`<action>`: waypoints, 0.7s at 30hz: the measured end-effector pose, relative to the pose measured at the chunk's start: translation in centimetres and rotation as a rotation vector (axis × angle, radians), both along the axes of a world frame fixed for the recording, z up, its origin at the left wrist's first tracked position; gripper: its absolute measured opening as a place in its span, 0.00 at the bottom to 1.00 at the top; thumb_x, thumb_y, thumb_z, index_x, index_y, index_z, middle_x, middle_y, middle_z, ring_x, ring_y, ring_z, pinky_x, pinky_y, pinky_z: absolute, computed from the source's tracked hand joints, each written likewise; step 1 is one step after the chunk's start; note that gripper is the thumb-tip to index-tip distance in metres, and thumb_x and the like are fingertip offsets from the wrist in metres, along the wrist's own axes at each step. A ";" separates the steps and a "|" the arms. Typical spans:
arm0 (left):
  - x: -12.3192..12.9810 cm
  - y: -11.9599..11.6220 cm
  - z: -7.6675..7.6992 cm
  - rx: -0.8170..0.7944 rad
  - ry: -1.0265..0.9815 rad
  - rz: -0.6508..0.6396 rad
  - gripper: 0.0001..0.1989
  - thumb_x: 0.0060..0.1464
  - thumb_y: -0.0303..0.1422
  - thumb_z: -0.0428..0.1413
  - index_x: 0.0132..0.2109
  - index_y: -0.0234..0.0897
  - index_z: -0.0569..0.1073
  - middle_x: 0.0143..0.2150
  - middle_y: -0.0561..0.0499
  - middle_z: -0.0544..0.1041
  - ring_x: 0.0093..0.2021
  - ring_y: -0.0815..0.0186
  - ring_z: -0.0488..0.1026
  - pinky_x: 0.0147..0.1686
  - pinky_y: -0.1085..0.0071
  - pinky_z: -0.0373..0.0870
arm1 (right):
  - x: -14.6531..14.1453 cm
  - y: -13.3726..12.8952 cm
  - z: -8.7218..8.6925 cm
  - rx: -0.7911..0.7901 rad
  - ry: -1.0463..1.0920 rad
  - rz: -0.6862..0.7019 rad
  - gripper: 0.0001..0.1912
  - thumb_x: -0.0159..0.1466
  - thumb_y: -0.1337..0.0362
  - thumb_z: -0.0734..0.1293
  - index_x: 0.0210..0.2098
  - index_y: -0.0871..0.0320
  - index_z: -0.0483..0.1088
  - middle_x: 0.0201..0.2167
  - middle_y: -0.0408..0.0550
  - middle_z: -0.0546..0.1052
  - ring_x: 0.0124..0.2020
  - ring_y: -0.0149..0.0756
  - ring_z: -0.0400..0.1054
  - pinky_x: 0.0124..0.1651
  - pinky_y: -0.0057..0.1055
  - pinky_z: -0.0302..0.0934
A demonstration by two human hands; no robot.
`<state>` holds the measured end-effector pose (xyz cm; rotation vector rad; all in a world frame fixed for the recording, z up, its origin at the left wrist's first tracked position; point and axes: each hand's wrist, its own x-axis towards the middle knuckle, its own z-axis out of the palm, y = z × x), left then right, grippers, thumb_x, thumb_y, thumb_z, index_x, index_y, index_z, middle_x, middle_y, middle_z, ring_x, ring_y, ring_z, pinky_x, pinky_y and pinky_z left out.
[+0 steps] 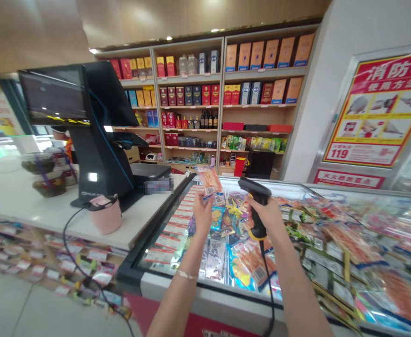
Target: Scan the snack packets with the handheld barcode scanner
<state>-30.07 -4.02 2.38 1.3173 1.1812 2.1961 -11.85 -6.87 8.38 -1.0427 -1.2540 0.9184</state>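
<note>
Pinched by its lower edge in my left hand (203, 213), a small clear packet of orange-pink food (209, 180) is held up with a barcode label showing near the bottom. My right hand (266, 216) is wrapped round the grip of a black and yellow barcode scanner (256, 189), whose head points left towards the packet. From the scanner's base a black cable (269, 285) hangs down in front. Both hands are above a glass-topped chest freezer (163, 281) that holds many packaged foods. A larger bag of food (253, 264) lies inside, below the scanner.
On the white counter (149, 206) at left stand a black checkout terminal (102, 140), a pink cup (106, 214) and stacked bowls (49, 173). Shelves of boxed goods (191, 96) line the back wall. More packets (342, 252) lie at right. A loose cable (74, 255) droops off the counter.
</note>
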 end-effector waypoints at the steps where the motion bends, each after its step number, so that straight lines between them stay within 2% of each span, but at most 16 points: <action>1: -2.0 -0.7 0.0 -0.002 0.005 0.055 0.13 0.50 0.40 0.58 0.38 0.38 0.66 0.38 0.50 0.77 0.39 0.65 0.76 0.39 0.71 0.72 | -1.6 -0.2 0.4 -0.010 0.056 0.042 0.17 0.47 0.54 0.74 0.20 0.61 0.69 0.14 0.46 0.71 0.13 0.33 0.64 0.16 0.27 0.59; 4: -8.8 -2.3 -1.0 -0.066 -0.016 0.162 0.15 0.48 0.41 0.59 0.38 0.38 0.66 0.37 0.50 0.77 0.36 0.65 0.77 0.41 0.68 0.73 | -7.2 -0.1 0.4 -0.084 0.164 0.152 0.16 0.48 0.56 0.73 0.19 0.61 0.68 0.13 0.45 0.70 0.13 0.31 0.63 0.15 0.25 0.59; 7: -14.8 -3.2 -3.0 -0.115 -0.068 0.046 0.18 0.48 0.41 0.59 0.41 0.38 0.64 0.37 0.49 0.78 0.37 0.62 0.78 0.42 0.63 0.74 | -12.8 1.0 -1.5 -0.169 0.191 0.210 0.13 0.50 0.60 0.72 0.19 0.61 0.67 0.12 0.45 0.70 0.12 0.31 0.63 0.15 0.25 0.59; 9: -17.2 -3.7 -4.5 -0.178 -0.022 0.005 0.18 0.51 0.41 0.57 0.45 0.37 0.62 0.38 0.47 0.78 0.38 0.61 0.78 0.42 0.61 0.74 | -15.8 2.0 -3.4 -0.243 0.199 0.237 0.11 0.51 0.63 0.71 0.20 0.61 0.67 0.11 0.44 0.69 0.11 0.31 0.63 0.15 0.25 0.60; 10: -17.9 -3.9 -5.1 -0.226 0.036 0.049 0.19 0.53 0.40 0.56 0.48 0.36 0.62 0.40 0.44 0.78 0.40 0.60 0.78 0.44 0.59 0.74 | -17.0 2.4 -4.5 -0.283 0.206 0.251 0.10 0.52 0.64 0.71 0.20 0.61 0.67 0.11 0.44 0.69 0.11 0.31 0.62 0.15 0.24 0.59; 12: -18.3 -4.2 -6.1 -0.334 0.188 0.302 0.22 0.56 0.37 0.52 0.55 0.32 0.59 0.49 0.36 0.75 0.49 0.56 0.75 0.49 0.56 0.70 | -18.8 2.9 -6.4 -0.352 0.223 0.276 0.10 0.53 0.64 0.70 0.20 0.61 0.67 0.11 0.44 0.69 0.11 0.30 0.62 0.15 0.24 0.59; 14: -17.8 -4.4 -6.6 -0.421 0.374 0.644 0.27 0.58 0.35 0.49 0.61 0.27 0.55 0.60 0.27 0.64 0.61 0.51 0.64 0.57 0.51 0.61 | -19.9 3.2 -7.9 -0.401 0.238 0.297 0.11 0.55 0.65 0.70 0.19 0.60 0.66 0.11 0.45 0.69 0.12 0.30 0.63 0.15 0.23 0.60; 15: -17.5 -4.5 -6.8 -0.453 0.478 0.769 0.29 0.58 0.35 0.48 0.63 0.26 0.54 0.64 0.27 0.58 0.65 0.50 0.57 0.60 0.49 0.56 | -20.2 3.3 -8.5 -0.419 0.245 0.307 0.11 0.55 0.66 0.69 0.19 0.60 0.66 0.12 0.45 0.69 0.12 0.29 0.63 0.16 0.23 0.60; 16: -17.2 -4.5 -7.0 -0.484 0.588 0.836 0.29 0.59 0.35 0.47 0.64 0.26 0.54 0.67 0.28 0.53 0.67 0.50 0.52 0.62 0.48 0.52 | -20.5 3.4 -8.9 -0.438 0.252 0.316 0.12 0.56 0.67 0.69 0.19 0.60 0.65 0.12 0.45 0.69 0.12 0.29 0.63 0.16 0.23 0.60; 18: -16.8 -4.4 -7.3 -0.552 0.793 0.828 0.26 0.61 0.35 0.44 0.65 0.31 0.57 0.68 0.34 0.53 0.67 0.50 0.51 0.63 0.48 0.49 | -20.7 3.5 -9.5 -0.471 0.264 0.334 0.12 0.57 0.68 0.68 0.19 0.61 0.65 0.13 0.45 0.70 0.13 0.28 0.63 0.16 0.23 0.61; 21: -16.8 -4.1 -7.8 -0.677 0.933 0.800 0.24 0.62 0.37 0.43 0.63 0.36 0.63 0.66 0.37 0.58 0.65 0.49 0.57 0.61 0.47 0.52 | -20.8 4.0 -10.1 -0.497 0.269 0.344 0.13 0.59 0.68 0.67 0.19 0.61 0.65 0.13 0.45 0.69 0.12 0.27 0.62 0.16 0.22 0.60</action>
